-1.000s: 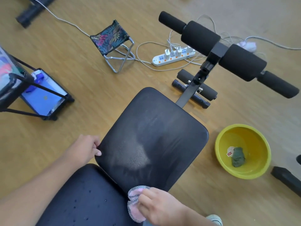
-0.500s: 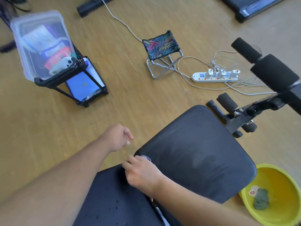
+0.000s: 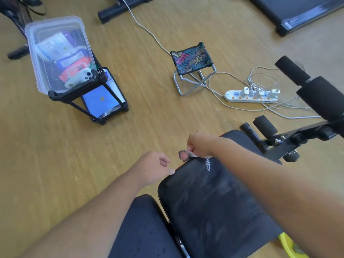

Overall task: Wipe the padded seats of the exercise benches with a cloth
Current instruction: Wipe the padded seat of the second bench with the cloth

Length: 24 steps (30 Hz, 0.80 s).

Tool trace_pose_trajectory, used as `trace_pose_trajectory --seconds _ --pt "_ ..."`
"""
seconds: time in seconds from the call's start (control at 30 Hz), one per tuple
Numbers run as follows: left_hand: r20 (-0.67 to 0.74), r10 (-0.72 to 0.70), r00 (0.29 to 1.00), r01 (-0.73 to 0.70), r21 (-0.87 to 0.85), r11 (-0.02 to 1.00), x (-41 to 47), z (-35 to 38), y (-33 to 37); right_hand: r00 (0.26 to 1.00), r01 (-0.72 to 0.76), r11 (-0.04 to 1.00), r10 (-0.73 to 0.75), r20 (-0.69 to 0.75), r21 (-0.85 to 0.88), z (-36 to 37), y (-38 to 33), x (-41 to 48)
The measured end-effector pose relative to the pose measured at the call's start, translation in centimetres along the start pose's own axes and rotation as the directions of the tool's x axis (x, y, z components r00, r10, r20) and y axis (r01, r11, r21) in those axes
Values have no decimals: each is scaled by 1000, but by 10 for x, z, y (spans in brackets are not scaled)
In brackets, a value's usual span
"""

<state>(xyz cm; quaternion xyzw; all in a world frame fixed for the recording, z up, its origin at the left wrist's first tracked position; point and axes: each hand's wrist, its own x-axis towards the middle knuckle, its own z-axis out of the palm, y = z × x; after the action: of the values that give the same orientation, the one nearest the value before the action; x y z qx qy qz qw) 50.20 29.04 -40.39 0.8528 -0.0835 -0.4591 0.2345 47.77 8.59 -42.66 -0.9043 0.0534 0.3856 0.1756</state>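
Observation:
The black padded seat [image 3: 210, 198] of the exercise bench fills the lower middle, with a second black pad [image 3: 141, 231] below it at the left. My right hand [image 3: 200, 145] is at the seat's far left edge, shut on a pink cloth with a mesh cover [image 3: 185, 155]; part of the cloth hangs onto the pad. My left hand [image 3: 153, 168] is loosely curled with nothing in it, and its thumb touches the seat's left edge. The seat surface shows dull wipe streaks.
The bench's black foam rollers [image 3: 316, 94] and frame stand at the right. A yellow basin's rim [image 3: 290, 246] shows at the bottom right. On the wooden floor are a small folding stool [image 3: 191, 60], a power strip with cables [image 3: 249, 95] and a black rack with a plastic box [image 3: 61, 53].
My right hand has carried the cloth from the near end of the seat up along its left side to the far left edge. The view has swung left, so the basin is nearly out of view.

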Motion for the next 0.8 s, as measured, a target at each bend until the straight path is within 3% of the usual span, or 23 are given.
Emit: trace_pose_trajectory --seconds 0.1,0.3,0.5,0.6,0.8 --pt "124 22 992 -29 52 998 -3 15 -1 999 -26 999 27 -32 40 -15 34 -5" --pt "27 95 995 -98 132 986 -6 28 -6 980 -113 972 143 -140 205 -35 99 -15" --pt "-7 105 994 -103 102 989 -10 32 -7 898 -141 802 350 -266 580 -8 156 -56" --pt "-7 116 993 -114 145 983 -7 35 -5 845 -106 748 415 -337 655 27 171 -86" --pt "-3 100 995 -97 225 969 -4 36 -1 823 -58 617 475 -312 785 78 180 -143"
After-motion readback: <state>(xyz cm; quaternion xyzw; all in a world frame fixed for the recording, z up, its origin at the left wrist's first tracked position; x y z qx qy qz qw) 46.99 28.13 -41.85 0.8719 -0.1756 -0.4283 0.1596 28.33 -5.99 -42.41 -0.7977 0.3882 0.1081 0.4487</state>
